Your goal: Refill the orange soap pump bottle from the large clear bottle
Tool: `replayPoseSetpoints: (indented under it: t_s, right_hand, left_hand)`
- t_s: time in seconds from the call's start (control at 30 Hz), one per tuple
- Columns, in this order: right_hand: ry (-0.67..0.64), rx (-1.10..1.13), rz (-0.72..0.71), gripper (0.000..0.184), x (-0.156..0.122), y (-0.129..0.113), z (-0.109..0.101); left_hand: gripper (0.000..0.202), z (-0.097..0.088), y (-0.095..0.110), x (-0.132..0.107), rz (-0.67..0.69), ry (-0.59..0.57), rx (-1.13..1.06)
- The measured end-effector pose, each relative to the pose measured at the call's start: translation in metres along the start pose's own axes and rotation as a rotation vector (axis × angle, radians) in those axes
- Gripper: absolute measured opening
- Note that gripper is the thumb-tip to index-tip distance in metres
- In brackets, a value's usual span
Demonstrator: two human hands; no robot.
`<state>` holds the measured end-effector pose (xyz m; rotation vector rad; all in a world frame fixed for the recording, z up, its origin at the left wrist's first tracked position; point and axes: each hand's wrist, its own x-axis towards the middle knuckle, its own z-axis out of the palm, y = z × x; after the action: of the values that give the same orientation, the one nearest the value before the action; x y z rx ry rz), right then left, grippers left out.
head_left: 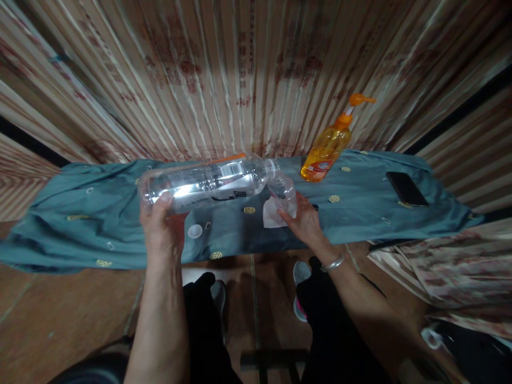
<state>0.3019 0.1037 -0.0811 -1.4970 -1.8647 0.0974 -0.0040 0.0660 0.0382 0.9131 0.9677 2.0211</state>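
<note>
My left hand (162, 213) is wrapped round the base end of a large clear plastic bottle (224, 181). The bottle lies sideways in the air, its uncapped-looking neck toward the right and a printed label along its side. At that neck is a small clear cup (285, 192), tilted, with my right hand (302, 216) closed round it. A piece of white tissue (274, 214) shows below the cup beside my right fingers; whether they grip it too I cannot tell. On the cloth under the bottle lies a round white cap (195, 231).
A teal patterned cloth (100, 213) covers the narrow table. An orange pump bottle (326, 149) stands behind my right hand. Farther right lies a black phone (407, 189). Pleated curtains (224, 80) hang close behind and at both sides.
</note>
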Motion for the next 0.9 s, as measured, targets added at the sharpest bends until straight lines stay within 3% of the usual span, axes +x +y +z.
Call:
replayPoseSetpoints:
  t_s: [0.43,0.9]
  right_hand:
    - [0.004,0.002,-0.001,0.067,-0.0005,-0.002,-0.0011]
    - [0.03,0.001,-0.027,0.069,0.0002,-0.0019,-0.001]
  left_hand:
    - [0.041,0.0025,0.0015,-0.0014,0.005,0.002,0.002]
    - [0.051,0.0059,0.0038,-0.002,0.012,-0.017,0.024]
